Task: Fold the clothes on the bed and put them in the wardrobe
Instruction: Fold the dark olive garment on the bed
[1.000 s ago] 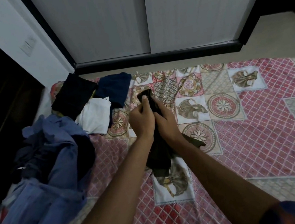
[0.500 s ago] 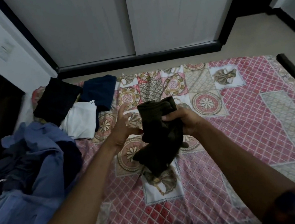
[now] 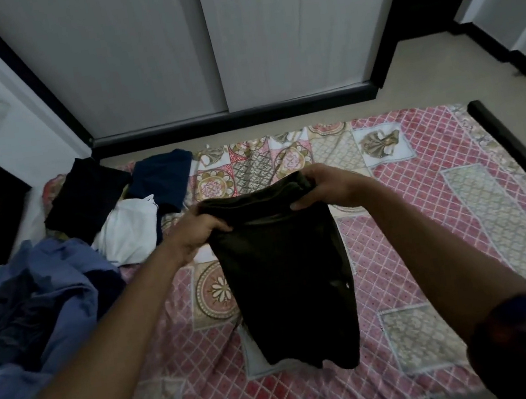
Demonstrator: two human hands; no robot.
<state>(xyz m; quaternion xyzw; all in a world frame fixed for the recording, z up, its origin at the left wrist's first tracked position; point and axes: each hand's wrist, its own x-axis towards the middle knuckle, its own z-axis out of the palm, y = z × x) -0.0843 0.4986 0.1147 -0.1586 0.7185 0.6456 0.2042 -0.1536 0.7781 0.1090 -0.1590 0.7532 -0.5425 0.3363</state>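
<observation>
Though it was bunched, the garment [image 3: 286,280] hangs spread.

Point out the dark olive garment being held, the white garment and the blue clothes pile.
dark olive fabric garment [image 3: 286,280], head view, middle of hanging cloth.
white cloth garment [image 3: 130,229], head view, its upper face.
crumpled blue clothes pile [image 3: 63,291], head view, a light blue fold.

Clothes pile [image 3: 49,297] lies left on bed [image 3: 463,238]; wardrobe [image 3: 166,50], apparently, stands beyond it.
</observation>
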